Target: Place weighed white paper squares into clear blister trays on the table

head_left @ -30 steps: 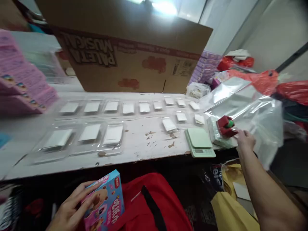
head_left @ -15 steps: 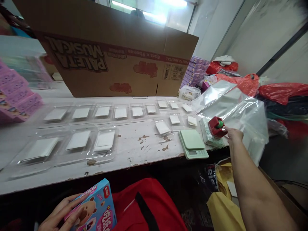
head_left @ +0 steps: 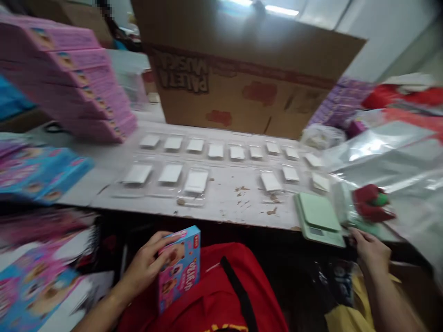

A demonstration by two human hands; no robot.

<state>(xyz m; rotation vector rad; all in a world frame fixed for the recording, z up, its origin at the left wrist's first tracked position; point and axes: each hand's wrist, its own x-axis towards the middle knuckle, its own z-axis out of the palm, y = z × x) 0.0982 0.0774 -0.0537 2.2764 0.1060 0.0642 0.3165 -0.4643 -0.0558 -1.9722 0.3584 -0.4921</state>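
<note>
My left hand (head_left: 152, 258) is wrapped around a small blue and pink cardboard box (head_left: 182, 267) with a cartoon bear on it, held upright above my red apron (head_left: 221, 286). My right hand (head_left: 372, 249) is at the table's front edge, its fingers pinched together; what they hold, if anything, is too blurred to make out. Just beyond it is a red tape dispenser (head_left: 367, 205) with a green roll, sitting on a plastic-wrapped block. A pale green kitchen scale (head_left: 318, 216) lies to the left of that hand.
Clear plastic trays with white packets (head_left: 195, 182) stand in rows on the white table (head_left: 231, 203). A large carton (head_left: 235, 92) stands behind them. Pink boxes (head_left: 83, 78) are stacked at left, near blue boxes (head_left: 44, 175). Clear plastic sheets (head_left: 398, 157) lie at right.
My right hand has drawn back from the tape dispenser toward the table edge. The view has swung left, showing more boxes there. My left hand still holds the box.
</note>
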